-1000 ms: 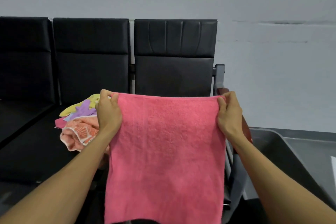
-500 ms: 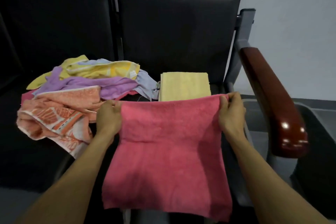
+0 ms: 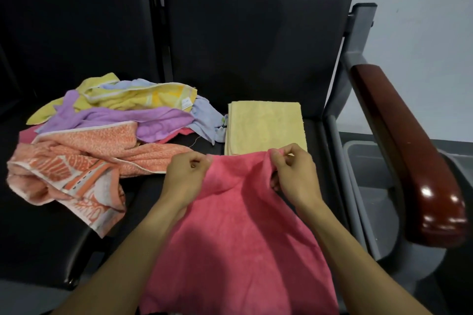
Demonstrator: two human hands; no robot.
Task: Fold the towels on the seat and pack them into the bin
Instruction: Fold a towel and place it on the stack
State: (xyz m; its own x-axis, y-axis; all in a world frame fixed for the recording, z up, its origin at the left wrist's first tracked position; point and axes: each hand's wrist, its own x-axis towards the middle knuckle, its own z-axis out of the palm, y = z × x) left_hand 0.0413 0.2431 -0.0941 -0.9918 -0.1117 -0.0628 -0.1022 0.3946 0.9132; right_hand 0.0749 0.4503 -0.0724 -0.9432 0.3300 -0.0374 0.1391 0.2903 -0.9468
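Observation:
A pink towel (image 3: 238,238) hangs from both my hands over the front of the black seat (image 3: 256,59). My left hand (image 3: 185,178) pinches its top left corner, and my right hand (image 3: 294,176) pinches the top right corner. The two corners are close together, so the top edge sags between them. Just behind my hands a folded yellow towel (image 3: 266,126) lies flat on the seat. A heap of unfolded towels (image 3: 102,135), orange, purple, yellow and pale blue, covers the seat to the left. The grey bin (image 3: 371,186) stands on the floor to the right, partly hidden by the armrest.
A glossy brown wooden armrest (image 3: 409,161) on a grey metal frame runs between the seat and the bin. Black seat backs rise behind the towels. A pale wall fills the upper right.
My view has tipped down from the seat backs to the seat. My hands have lowered the pink towel and drawn its two top corners toward each other.

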